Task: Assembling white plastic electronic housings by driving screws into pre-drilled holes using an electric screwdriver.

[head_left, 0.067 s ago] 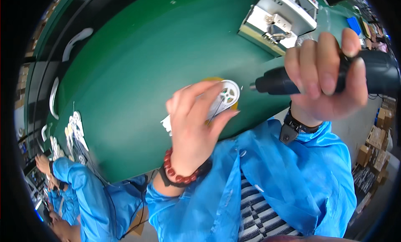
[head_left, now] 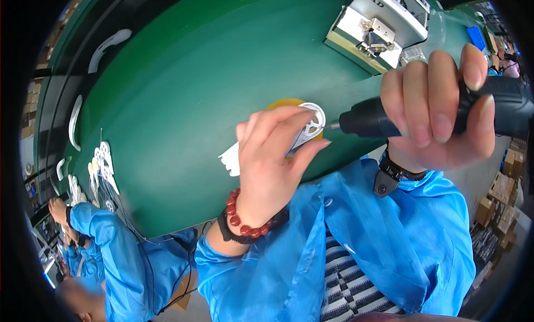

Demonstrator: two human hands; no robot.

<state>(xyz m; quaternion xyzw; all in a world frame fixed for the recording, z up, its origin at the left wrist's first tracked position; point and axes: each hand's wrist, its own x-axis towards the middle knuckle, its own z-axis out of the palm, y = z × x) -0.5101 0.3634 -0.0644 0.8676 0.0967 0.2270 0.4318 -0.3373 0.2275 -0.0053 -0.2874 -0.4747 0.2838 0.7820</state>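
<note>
Closer now comes my black driver, bit right at the white wheel-ended part! My right fingers wrap the driver firmly; my left fingers, slightly parted, hold that part over a yellow disc on the green surface.

The left grip stretches palm-down in a loose pinch, while the right grip curls tightly.

white part (spoked round end) over yellow disc; black screwdriver pointing at it.
</note>
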